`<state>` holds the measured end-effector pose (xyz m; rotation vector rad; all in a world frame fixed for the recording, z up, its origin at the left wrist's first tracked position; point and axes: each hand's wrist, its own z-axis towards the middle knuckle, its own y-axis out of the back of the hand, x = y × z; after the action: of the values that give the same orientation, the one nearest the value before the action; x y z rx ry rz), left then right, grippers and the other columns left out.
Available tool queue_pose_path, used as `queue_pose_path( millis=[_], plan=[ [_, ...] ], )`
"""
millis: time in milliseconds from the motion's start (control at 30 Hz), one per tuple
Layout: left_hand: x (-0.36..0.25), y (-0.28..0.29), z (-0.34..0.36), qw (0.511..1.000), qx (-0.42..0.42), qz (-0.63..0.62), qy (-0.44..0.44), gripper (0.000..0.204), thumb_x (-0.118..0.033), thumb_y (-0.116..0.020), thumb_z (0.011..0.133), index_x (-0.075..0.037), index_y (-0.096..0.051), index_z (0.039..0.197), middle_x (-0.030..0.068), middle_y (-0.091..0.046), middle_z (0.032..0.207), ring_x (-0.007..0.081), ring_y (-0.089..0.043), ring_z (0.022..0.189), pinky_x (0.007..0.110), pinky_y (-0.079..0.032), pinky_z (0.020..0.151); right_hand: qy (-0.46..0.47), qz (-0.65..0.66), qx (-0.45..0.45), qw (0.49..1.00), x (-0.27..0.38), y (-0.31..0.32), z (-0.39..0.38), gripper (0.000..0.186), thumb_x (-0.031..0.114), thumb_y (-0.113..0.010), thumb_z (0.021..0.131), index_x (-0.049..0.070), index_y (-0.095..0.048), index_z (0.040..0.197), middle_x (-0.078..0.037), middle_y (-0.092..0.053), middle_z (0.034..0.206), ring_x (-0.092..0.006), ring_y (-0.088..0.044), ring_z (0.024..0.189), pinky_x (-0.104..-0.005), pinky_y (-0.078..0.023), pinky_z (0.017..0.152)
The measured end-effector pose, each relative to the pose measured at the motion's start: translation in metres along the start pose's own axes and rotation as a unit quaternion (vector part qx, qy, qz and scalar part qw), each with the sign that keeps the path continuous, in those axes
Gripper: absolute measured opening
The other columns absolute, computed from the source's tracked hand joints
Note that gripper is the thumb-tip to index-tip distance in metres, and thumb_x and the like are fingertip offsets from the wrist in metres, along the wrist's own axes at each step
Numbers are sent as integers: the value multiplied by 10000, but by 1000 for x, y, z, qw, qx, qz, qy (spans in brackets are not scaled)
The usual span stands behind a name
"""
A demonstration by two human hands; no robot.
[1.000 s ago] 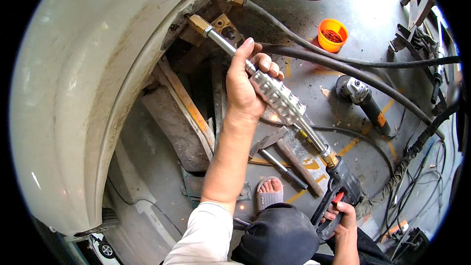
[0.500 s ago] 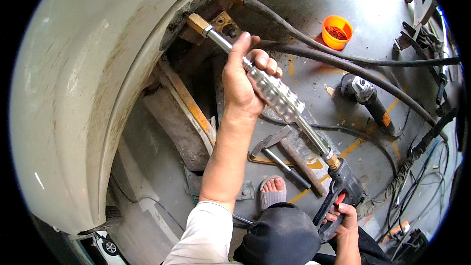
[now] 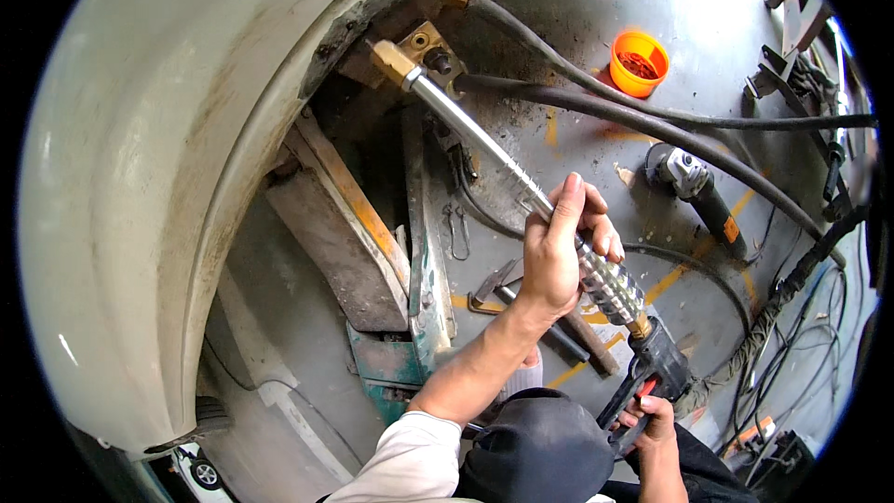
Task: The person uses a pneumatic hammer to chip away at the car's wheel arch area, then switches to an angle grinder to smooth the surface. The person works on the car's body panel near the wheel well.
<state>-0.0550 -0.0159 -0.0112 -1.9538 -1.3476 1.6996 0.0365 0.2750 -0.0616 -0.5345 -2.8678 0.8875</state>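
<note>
A slide hammer (image 3: 470, 130) with a bright steel rod slants from the pale car fender (image 3: 140, 177) down toward me. Its brass-coloured tip (image 3: 396, 63) sits close to the scraped, rusty wheel-arch edge; I cannot tell if they touch. My left hand (image 3: 557, 256) is curled round the rod at the upper end of the ribbed sliding weight (image 3: 610, 284), which lies against the black pistol grip (image 3: 659, 354). My right hand (image 3: 655, 421) is wrapped round that grip, fingers by its red trigger (image 3: 645, 387).
Thick black cables (image 3: 596, 102) cross overhead of the floor, one ending at a brass clamp by the arch. An orange cup (image 3: 640, 63), an angle grinder (image 3: 698, 186), a hammer (image 3: 587, 340) and a green floor jack (image 3: 386, 363) stand or lie about. Thin wires tangle at right.
My left hand and the sliding weight have moved down the rod toward the pistol grip. The tip has shifted slightly right and down, away from the fender edge. My right hand has barely moved.
</note>
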Motion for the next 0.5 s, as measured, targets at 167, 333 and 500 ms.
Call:
queue_pose_path(
  millis=[167,333,500],
  plan=[
    [-6,-5,3,1000,10,13,-6,354,-358,-382,990,-51,-495,855,40,-439,538,167,-491,502,331,-454,547,6,14,12,1000,-1,-2,2,239,126,-661,661,102,-548,870,-17,-428,559,-194,-475,538,-461,-452,622],
    [-11,-6,5,1000,18,7,-15,348,-355,-382,989,-54,-491,853,36,-438,540,167,-491,501,333,-454,549,6,5,13,1000,1,-8,2,237,128,-665,661,103,-545,863,-9,-431,563,-184,-476,538,-446,-456,616],
    [-14,-4,8,1000,24,4,-15,341,-356,-380,988,-61,-489,859,34,-437,542,168,-497,514,335,-453,563,14,-3,11,1000,4,-21,0,242,137,-665,656,101,-543,861,-3,-428,565,-173,-476,535,-440,-455,611]
  ],
)
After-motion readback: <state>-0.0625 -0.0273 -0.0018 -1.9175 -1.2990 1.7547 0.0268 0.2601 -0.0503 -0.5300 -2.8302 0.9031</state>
